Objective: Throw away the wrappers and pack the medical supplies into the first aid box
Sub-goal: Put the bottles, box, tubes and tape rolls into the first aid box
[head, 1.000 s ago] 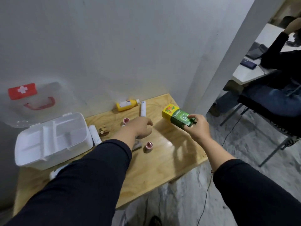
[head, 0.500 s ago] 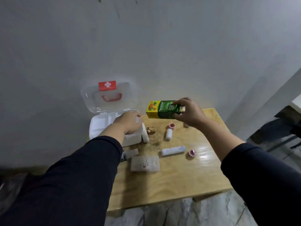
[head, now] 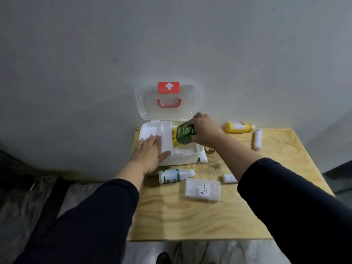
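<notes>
Since half a second ago, the green-and-yellow medicine carton (head: 183,134) has dropped from above the table into the first aid box (head: 187,158), tilted over its right compartment. Right hand (head: 204,131) grips the carton's upper end, fingers curled around it. Left hand (head: 150,152) lies flat and open, pressing the box's left tray and front rim, lid (head: 167,101) upright behind.

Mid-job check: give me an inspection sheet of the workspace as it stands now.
Surface: wooden table, stained near the box.
Job's things: first aid box open, lid upright; green carton tilted into it.
Clutter: yellow bottle, white bottle, clear case, white tube lying loose.
Grips: left hand flat on the box; right hand holds the carton.
Cables: nothing seen.
Surroundings: grey wall behind.
</notes>
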A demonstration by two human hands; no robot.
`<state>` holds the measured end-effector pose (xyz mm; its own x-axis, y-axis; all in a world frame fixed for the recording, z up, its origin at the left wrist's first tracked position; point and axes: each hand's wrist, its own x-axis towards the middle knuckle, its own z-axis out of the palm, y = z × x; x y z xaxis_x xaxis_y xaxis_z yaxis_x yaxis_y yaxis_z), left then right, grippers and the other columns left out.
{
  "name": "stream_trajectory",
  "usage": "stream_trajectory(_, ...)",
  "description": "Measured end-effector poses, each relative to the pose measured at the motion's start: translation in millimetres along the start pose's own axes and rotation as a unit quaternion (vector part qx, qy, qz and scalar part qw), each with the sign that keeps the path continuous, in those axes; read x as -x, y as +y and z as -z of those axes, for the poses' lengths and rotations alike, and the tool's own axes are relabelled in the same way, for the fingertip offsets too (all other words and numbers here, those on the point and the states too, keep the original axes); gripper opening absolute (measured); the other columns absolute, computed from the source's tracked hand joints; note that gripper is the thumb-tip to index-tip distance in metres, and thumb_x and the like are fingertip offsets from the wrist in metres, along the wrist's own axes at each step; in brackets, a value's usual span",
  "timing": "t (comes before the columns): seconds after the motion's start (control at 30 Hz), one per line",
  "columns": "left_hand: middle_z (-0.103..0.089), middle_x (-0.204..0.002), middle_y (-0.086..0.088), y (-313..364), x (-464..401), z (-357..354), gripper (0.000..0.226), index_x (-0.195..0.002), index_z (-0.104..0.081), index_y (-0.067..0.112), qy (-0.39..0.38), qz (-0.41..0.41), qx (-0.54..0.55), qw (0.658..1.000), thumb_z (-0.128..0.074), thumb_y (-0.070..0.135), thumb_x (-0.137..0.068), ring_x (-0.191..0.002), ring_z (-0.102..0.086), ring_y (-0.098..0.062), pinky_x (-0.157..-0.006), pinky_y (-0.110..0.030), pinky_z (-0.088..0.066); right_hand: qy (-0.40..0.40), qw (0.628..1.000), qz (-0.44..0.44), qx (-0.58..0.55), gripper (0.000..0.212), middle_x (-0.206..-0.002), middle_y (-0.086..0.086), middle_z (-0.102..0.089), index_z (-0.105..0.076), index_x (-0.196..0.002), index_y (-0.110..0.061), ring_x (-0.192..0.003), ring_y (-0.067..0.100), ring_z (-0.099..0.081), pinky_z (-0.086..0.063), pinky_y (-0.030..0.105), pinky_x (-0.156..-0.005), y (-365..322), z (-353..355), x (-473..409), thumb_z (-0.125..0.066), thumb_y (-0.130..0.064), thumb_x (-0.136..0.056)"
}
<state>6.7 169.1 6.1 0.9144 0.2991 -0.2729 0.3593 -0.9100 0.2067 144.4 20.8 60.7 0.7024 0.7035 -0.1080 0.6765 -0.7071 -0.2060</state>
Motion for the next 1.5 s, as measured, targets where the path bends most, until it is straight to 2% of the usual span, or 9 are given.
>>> stream_trajectory(0.23, -0.007, -0.165, -0.002, -7, -3, -17, 0.074, -0.156, -0.008, 0.014, 0.044, -0.017, -0.029, 0.998, -0.019, 0.058, -0.098, -0.152, 0.0, -0.016, -0.123, -0.035, 0.003, -0.015, 0.977, -0.109, -0.184, 0.052, -0.135, 0.011, -0.052, -0.059, -0.127, -0.009, -0.115, 0.026, -0.058, -0.05, 0.028, -0.095, -17, -60, -24, -0.059, 0.011, -0.079)
stream_trajectory(0.5, -0.01, -0.165, 0.0, -9, -4, -20, 0.073, -0.155, -0.011, 0.015, 0.058, -0.017, -0.036, 0.998, -0.02, 0.058, -0.098, -0.152, -0.003, -0.016, -0.123, -0.034, 0.001, 0.008, 0.967, -0.127, -0.222, 0.05, -0.128, 0.007, -0.062, -0.062, -0.123, -0.013, -0.111, 0.022, -0.06, -0.047, 0.023, -0.082, -24, -75, -36, -0.057, 0.013, -0.08)
stream_trajectory(0.6, -0.013, -0.164, -0.001, -9, -5, -21, 0.075, -0.155, -0.013, 0.014, 0.059, -0.018, -0.041, 0.997, -0.018, 0.061, -0.096, -0.152, -0.005, -0.017, -0.123, -0.035, 0.0, 0.065, 0.96, -0.109, -0.249, 0.042, -0.128, 0.003, -0.063, -0.064, -0.118, -0.013, -0.1, 0.016, -0.063, -0.048, 0.015, -0.073, -27, -61, -16, -0.051, 0.009, -0.085)
stream_trajectory(0.67, -0.015, -0.164, -0.002, -10, -6, -21, 0.077, -0.154, -0.014, 0.013, 0.057, -0.015, -0.042, 0.997, -0.017, 0.062, -0.095, -0.152, -0.007, -0.017, -0.124, -0.035, -0.001, 0.14, 0.947, -0.079, -0.278, 0.033, -0.115, 0.003, -0.069, -0.069, -0.106, -0.012, -0.099, 0.013, -0.062, -0.046, 0.015, -0.08, -26, -50, 8, -0.051, 0.005, -0.085)
stream_trajectory(0.8, -0.015, -0.164, -0.003, -11, -6, -23, 0.076, -0.155, -0.013, 0.011, 0.056, -0.018, -0.047, 0.997, -0.019, 0.06, -0.097, -0.152, -0.007, -0.018, -0.123, -0.036, -0.003, 0.225, 0.921, -0.066, -0.309, 0.02, -0.089, -0.005, -0.062, -0.07, -0.088, -0.013, -0.084, 0.011, -0.058, -0.05, 0.02, -0.07, -5, -57, 67, -0.059, 0.002, -0.081)
stream_trajectory(0.9, -0.016, -0.164, -0.004, -12, -6, -22, 0.074, -0.155, -0.014, 0.011, 0.061, -0.015, -0.051, 0.997, -0.02, 0.058, -0.098, -0.152, -0.008, -0.018, -0.123, -0.036, -0.003, 0.163, 0.938, -0.084, -0.293, 0.013, -0.089, -0.004, -0.064, -0.073, -0.086, -0.015, -0.085, 0.014, -0.059, -0.051, 0.029, -0.075, 23, -85, 106, -0.069, -0.005, -0.079)
stream_trajectory(1.07, -0.015, -0.164, -0.004, -11, -8, -25, 0.075, -0.155, -0.014, 0.011, 0.059, -0.017, -0.062, 0.996, -0.019, 0.059, -0.098, -0.152, -0.008, -0.017, -0.123, -0.037, -0.004, 0.036, 0.972, -0.076, -0.218, 0.026, -0.119, 0.003, -0.067, -0.074, -0.096, -0.018, -0.107, 0.021, -0.062, -0.048, 0.028, -0.087, 53, -124, 150, -0.081, -0.024, -0.072)
stream_trajectory(1.17, -0.015, -0.164, -0.004, -13, -9, -27, 0.076, -0.155, -0.014, 0.011, 0.06, -0.017, -0.067, 0.996, -0.017, 0.06, -0.097, -0.152, -0.008, -0.017, -0.124, -0.037, -0.005, 0.037, 0.974, -0.06, -0.218, 0.028, -0.126, 0.006, -0.064, -0.074, -0.099, -0.017, -0.112, 0.023, -0.061, -0.048, 0.034, -0.094, 51, -129, 157, -0.08, -0.023, -0.072)
stream_trajectory(1.5, -0.009, -0.165, -0.003, -11, -7, -26, 0.076, -0.156, -0.008, 0.011, 0.051, -0.017, -0.078, 0.995, -0.013, 0.059, -0.097, -0.152, -0.003, -0.016, -0.124, -0.037, -0.002, 0.07, 0.959, -0.082, -0.263, 0.041, -0.12, 0.006, -0.065, -0.071, -0.109, -0.011, -0.106, 0.016, -0.062, -0.052, 0.025, -0.09, 75, -65, 158, -0.082, -0.006, -0.069)
